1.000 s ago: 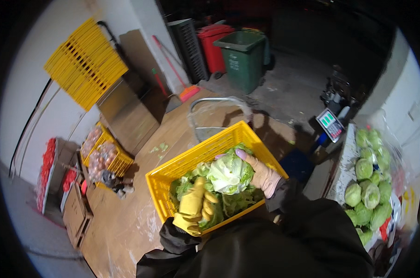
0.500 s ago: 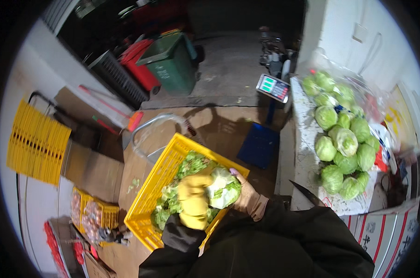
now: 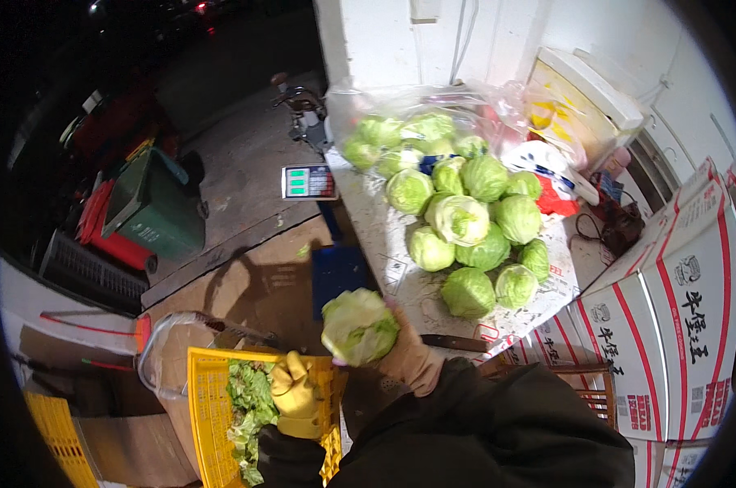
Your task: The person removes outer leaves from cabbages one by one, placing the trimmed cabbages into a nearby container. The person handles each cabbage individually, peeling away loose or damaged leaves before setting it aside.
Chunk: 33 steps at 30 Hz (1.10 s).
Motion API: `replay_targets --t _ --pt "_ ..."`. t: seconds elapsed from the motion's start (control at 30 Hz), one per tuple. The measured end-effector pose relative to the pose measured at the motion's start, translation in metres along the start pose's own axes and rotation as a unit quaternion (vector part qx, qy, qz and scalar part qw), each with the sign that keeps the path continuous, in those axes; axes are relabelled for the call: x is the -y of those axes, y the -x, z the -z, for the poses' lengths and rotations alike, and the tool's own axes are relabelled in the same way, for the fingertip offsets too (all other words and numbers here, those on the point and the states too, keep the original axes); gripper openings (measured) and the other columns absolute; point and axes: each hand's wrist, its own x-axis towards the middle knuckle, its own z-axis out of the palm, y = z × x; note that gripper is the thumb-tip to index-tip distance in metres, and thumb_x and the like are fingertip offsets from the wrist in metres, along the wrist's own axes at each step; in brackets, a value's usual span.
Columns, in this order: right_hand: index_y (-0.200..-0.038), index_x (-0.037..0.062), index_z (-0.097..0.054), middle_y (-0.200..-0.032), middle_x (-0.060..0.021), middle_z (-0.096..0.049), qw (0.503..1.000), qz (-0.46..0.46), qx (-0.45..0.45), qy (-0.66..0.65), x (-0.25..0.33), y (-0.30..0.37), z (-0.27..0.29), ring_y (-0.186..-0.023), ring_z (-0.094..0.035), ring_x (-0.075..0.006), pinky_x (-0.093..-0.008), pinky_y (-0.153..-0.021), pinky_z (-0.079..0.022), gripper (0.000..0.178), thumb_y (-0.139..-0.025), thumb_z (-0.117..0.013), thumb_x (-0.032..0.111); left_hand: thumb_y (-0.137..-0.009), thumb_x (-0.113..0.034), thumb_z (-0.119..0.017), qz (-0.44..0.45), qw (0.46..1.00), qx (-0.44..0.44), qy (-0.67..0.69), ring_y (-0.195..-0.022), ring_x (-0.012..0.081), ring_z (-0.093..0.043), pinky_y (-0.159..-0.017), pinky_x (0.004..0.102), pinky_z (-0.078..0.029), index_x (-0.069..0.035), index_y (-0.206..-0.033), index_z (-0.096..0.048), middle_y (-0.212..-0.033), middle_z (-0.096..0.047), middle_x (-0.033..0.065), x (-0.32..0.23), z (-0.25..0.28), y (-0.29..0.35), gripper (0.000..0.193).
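My right hand (image 3: 411,358), in a pale tan glove, grips a head of lettuce (image 3: 360,327) and holds it between the yellow crate and the white table. Its outer leaves are loose and pale green. Over the yellow plastic crate (image 3: 205,407) is my left hand (image 3: 295,397) in a yellow glove, fingers loosely bent and somewhat apart, with nothing visible in it. Loose lettuce leaves (image 3: 250,407) lie in the crate beside that glove. On the right, several lettuce heads (image 3: 459,220) are heaped on the white table (image 3: 388,272), the far ones partly under clear plastic.
Beyond the crate stands a scale with a blue platform (image 3: 327,276) and lit display (image 3: 308,182). A metal-framed cart (image 3: 152,342) adjoins the crate. White cartons (image 3: 677,325) are stacked at right near a wooden chair (image 3: 603,386). A green bin (image 3: 160,203) stands far left.
The view has swung right toward the table. My right hand has lifted the lettuce head out of the crate, rightward; my left hand has come away from it and stays over the crate.
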Motion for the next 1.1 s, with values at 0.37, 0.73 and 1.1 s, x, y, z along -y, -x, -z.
replay_targets --t 0.37,0.73,1.1 --pt "-0.146 0.0022 -0.038 -0.146 -0.0206 -0.042 0.153 0.502 -0.378 0.763 0.194 0.122 0.0 -0.137 -0.039 -0.036 -0.0444 -0.114 -0.031 0.064 -0.096 -0.061 0.035 -0.101 -0.031 -0.055 0.311 0.933 -0.14 -0.114 -0.047 0.0125 -0.044 -0.04 0.0318 -0.037 0.0 -0.099 -0.048 -0.077 -0.057 0.0079 0.024 0.067 0.045 0.032" --pt "-0.143 -0.0023 -0.043 -0.14 -0.0189 -0.052 0.127 0.328 -0.315 0.881 0.291 0.183 0.124 -0.131 -0.048 -0.0294 -0.0354 -0.11 -0.038 0.045 -0.1 -0.051 0.009 -0.096 -0.036 -0.06 0.371 0.895 -0.227 -0.101 -0.058 0.0181 -0.056 -0.053 0.0358 -0.048 0.0 -0.097 -0.063 -0.077 -0.064 0.0101 0.105 0.165 0.092 0.036" --pt "-0.135 -0.0024 -0.051 -0.134 -0.021 -0.058 0.19 0.367 -0.482 0.772 0.297 0.232 0.108 -0.12 -0.058 -0.0244 -0.0315 -0.103 -0.044 0.047 -0.105 -0.044 0.033 -0.086 -0.035 -0.067 0.201 0.802 0.093 -0.555 -0.141 0.0447 -0.03 -0.115 0.0444 -0.028 -0.01 -0.144 -0.044 -0.15 -0.04 0.0214 0.131 0.184 0.057 0.067"
